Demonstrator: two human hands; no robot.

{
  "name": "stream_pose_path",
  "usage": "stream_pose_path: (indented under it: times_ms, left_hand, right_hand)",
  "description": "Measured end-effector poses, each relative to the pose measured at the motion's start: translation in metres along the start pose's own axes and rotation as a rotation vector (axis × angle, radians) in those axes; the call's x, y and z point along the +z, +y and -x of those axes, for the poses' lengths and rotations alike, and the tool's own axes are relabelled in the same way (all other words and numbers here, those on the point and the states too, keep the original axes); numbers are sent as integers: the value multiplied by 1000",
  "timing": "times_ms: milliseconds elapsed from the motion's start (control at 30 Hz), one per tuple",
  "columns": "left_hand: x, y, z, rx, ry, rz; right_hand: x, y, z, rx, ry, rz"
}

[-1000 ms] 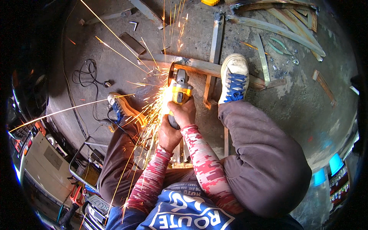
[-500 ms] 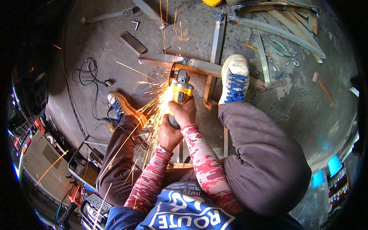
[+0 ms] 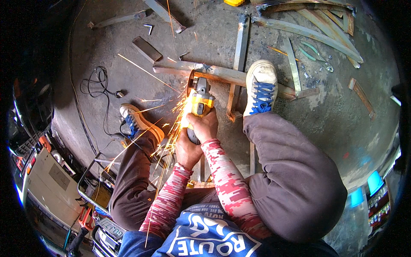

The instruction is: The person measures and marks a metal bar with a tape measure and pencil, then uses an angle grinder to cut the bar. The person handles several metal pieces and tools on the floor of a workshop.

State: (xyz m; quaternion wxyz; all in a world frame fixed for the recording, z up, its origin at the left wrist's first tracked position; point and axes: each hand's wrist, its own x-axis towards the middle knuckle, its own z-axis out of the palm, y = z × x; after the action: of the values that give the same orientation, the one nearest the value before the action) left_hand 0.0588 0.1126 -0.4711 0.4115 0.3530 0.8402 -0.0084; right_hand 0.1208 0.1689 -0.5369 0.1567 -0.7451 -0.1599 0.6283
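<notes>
Grey concrete floor (image 3: 342,128) lies under you, strewn with metal strips and offcuts; your right hand (image 3: 206,125) has its fingers wrapped tight round the yellow angle grinder (image 3: 200,99); your left hand (image 3: 187,150), just behind, grips the grinder's rear handle, fingers closed on it; ahead of your fingers the disc meets a rusty steel bar (image 3: 222,75), and sparks (image 3: 167,137) spray back past your left fingers; right of them, your white shoe with blue laces (image 3: 261,88) rests on the bar; a black cable (image 3: 96,85) coils well off to their left.
</notes>
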Motion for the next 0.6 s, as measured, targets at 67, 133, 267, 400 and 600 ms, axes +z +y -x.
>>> stream_pose_path:
  times_ms: [67, 133, 267, 400, 600]
  left_hand:
    - [0, 0, 0, 1, -3, -12]
    - [-1, 0, 0, -4, -12, -25]
    - [-1, 2, 2, 4, -1, 42]
    - [-2, 3, 1, 4, -16, 3]
    - [-5, 6, 3, -34, -41, 42]
  right_hand:
    - [0, 0, 0, -5, -1, 20]
    - [0, 0, 0, 1, -11, 12]
    - [-2, -2, 0, 5, -21, 0]
    - [-3, -6, 3, 16, 2, 46]
    - [-3, -6, 2, 24, -14, 21]
